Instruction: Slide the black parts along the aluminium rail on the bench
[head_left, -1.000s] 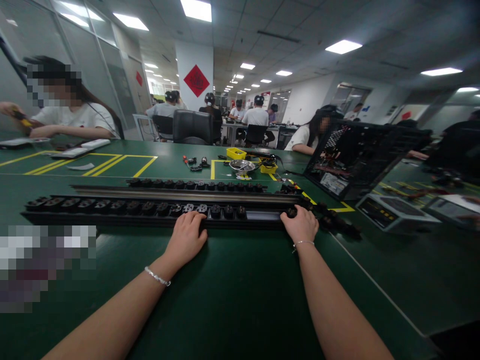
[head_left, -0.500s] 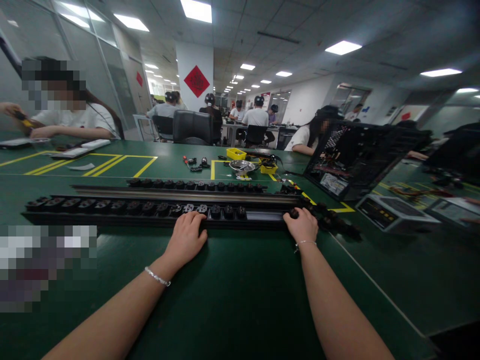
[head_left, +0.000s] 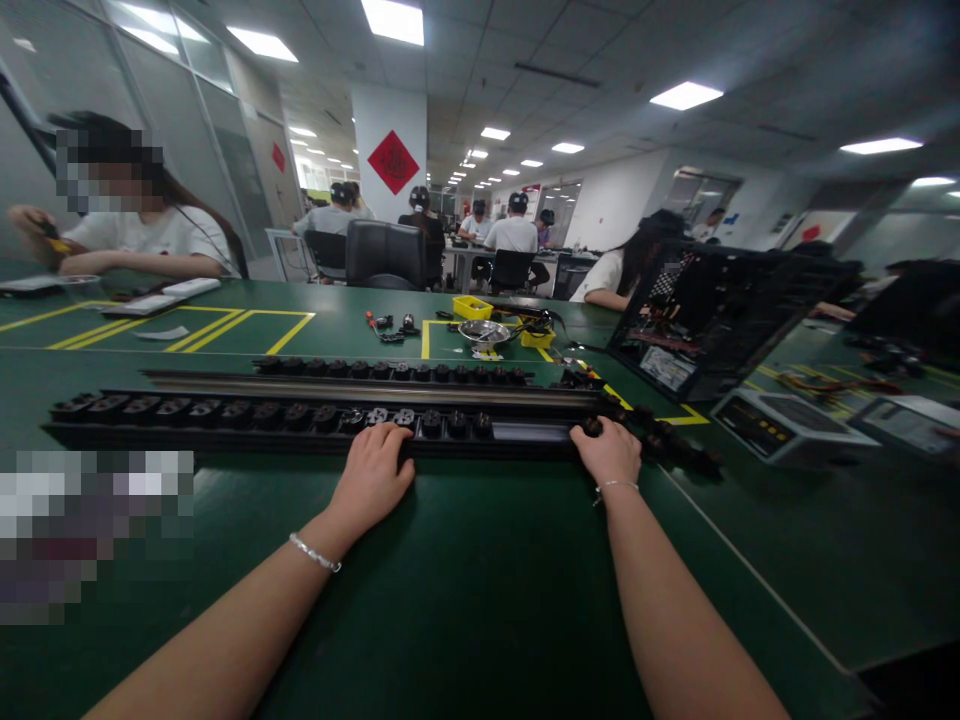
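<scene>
A long black power strip lies across the green table before me, with a row of round black socket modules along its top. My left hand is closed over its front edge near the middle, fingertips on the sockets. At the strip's right end my right hand is closed around a black socket module, largely hidden by the fingers. Between the hands, past the last seated socket, a grey stretch of channel shows. Behind lie an empty metal rail and a second row of sockets.
More loose black sockets lie off the right end. Farther right stand an open computer case and a power supply unit. A metal bowl and yellow trays sit behind. Co-workers sit at left and behind the case.
My right hand has shifted slightly to the right along the strip's end. My left hand and the strip have stayed in place.
</scene>
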